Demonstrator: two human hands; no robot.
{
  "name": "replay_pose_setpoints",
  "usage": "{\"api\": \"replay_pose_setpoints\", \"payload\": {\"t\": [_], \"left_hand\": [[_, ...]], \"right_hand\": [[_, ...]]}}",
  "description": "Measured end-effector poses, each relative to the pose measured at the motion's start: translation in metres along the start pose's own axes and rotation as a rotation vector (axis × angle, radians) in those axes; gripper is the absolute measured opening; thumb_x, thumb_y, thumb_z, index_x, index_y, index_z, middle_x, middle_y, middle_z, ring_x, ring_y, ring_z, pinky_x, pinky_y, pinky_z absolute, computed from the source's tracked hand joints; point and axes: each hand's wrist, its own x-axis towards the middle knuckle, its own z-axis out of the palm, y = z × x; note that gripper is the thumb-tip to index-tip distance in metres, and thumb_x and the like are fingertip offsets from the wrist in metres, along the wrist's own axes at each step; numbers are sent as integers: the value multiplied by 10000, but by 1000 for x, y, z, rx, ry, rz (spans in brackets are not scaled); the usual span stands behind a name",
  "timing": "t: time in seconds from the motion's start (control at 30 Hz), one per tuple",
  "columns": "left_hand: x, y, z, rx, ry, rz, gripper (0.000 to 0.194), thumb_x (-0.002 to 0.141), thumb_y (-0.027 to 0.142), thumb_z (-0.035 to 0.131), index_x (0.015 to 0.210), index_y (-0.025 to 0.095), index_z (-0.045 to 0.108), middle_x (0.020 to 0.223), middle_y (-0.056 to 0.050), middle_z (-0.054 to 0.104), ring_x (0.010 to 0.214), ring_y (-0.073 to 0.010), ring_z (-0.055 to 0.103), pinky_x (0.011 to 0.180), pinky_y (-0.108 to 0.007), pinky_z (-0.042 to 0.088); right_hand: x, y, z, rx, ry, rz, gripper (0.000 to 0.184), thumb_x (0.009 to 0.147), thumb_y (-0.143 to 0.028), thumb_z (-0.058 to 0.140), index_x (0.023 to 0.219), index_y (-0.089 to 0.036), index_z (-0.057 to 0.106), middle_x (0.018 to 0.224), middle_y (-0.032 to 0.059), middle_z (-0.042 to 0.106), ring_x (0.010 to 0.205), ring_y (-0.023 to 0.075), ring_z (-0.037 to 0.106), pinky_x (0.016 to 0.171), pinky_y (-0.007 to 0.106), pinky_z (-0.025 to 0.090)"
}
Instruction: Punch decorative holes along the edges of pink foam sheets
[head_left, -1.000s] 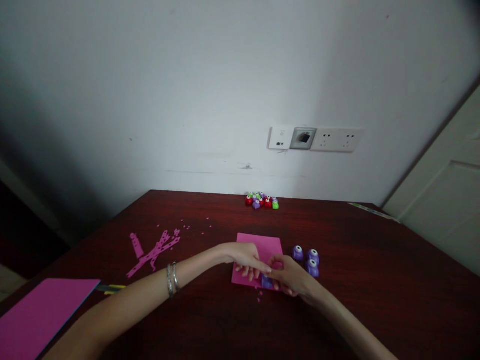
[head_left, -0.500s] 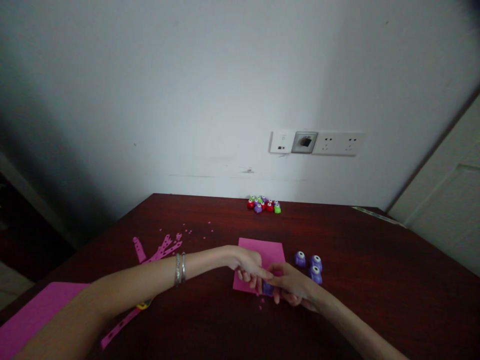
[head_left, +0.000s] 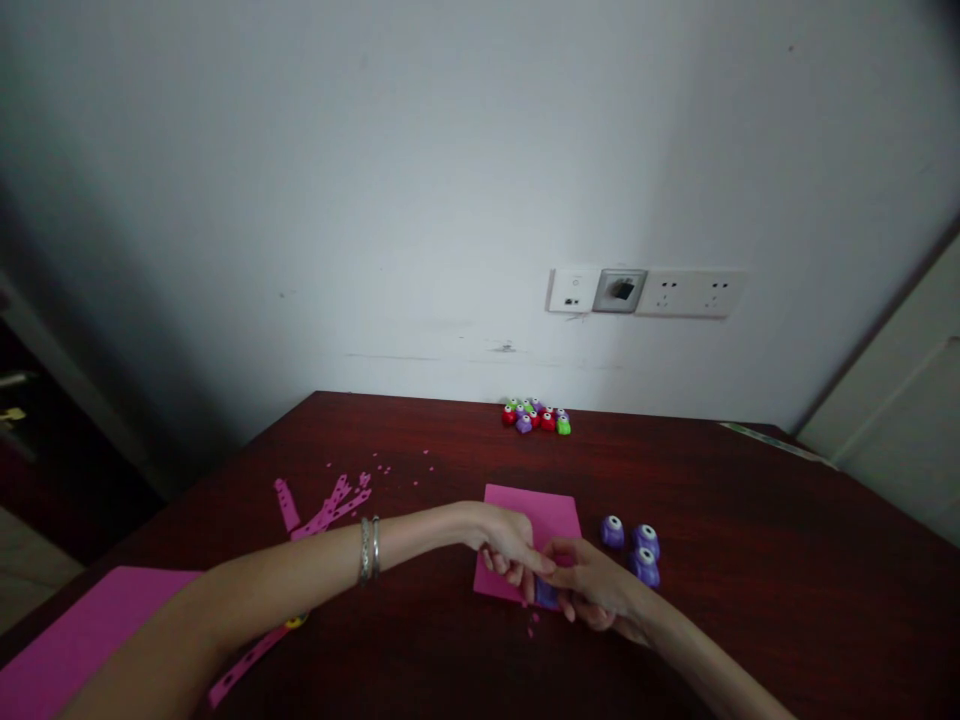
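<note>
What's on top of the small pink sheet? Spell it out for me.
The left hand and right hand reach over the small pink sheet, with a purple piece between them at its near edge. The hands hide most of that piece and the sheet surface beneath.

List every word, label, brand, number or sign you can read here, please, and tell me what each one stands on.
No text can be read in this view.
White wall plate: tiny marks, too small to read.
Patterned strip at the back right of the table: too blurred to tell whether it bears lettering.
Purple piece on the pink sheet: mostly covered, no lettering shows.
</note>
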Motion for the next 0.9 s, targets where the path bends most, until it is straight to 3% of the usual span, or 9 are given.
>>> {"api": "replay_pose_setpoints", "payload": {"t": [0.07, 0.17, 0.27, 0.37, 0.57, 0.7, 0.9], "left_hand": [[-3, 3, -2, 69, 48, 21, 480, 603, 633, 620, 528, 159, 600, 460, 1, 485, 363, -65, 330, 383, -220, 214], [-7, 4, -9, 148, 154, 161, 446, 588, 603, 649, 565, 160, 597, 473, 20, 492, 395, -72, 386, 405, -215, 261], [-13, -3, -22, 186, 348, 342, 409, 623, 548, 645, 596, 142, 603, 494, 23, 508, 445, -73, 437, 443, -200, 310], [-18, -16, -33, 237, 521, 411, 331, 639, 460, 661, 645, 132, 626, 537, 26, 534, 488, -66, 453, 475, -183, 324], [-18, -29, -26, 392, 484, 360, 228, 654, 374, 669, 669, 147, 647, 580, 17, 587, 521, -77, 490, 493, -180, 327], [-12, -28, -19, 489, 546, 272, 251, 590, 385, 713, 658, 155, 640, 583, 21, 575, 526, -94, 489, 478, -193, 312], [-8, -30, -19, 548, 546, 234, 293, 584, 420, 708, 708, 166, 633, 603, 16, 571, 539, -116, 487, 482, -210, 314]], "right_hand": [[0, 3, 0, -7, 9, -28, 447, 699, -541, 530, 930, -159, 509, 392, -85, 471, 251, 30, 256, 289, 172, 107], [1, 7, 0, -33, 27, -95, 484, 705, -572, 507, 937, -148, 515, 403, -84, 482, 253, 36, 272, 280, 169, 141], [2, 7, 0, -106, 58, -113, 456, 716, -559, 506, 901, -142, 526, 412, -79, 502, 245, 41, 289, 269, 168, 180], [1, 3, 2, -194, 132, -123, 348, 736, -472, 529, 832, -140, 564, 422, -70, 517, 249, 46, 310, 263, 171, 218], [-3, 2, 7, -319, 356, -239, 126, 735, -276, 563, 755, -159, 603, 443, -51, 528, 335, 76, 420, 337, 180, 273], [-8, 0, 6, -458, 438, -318, 133, 703, -304, 622, 732, -178, 596, 512, -25, 573, 498, 121, 521, 451, 198, 334], [-13, 3, 11, -581, 543, -339, 175, 742, -369, 590, 756, -200, 548, 538, -21, 569, 508, 140, 516, 495, 227, 334]]}}
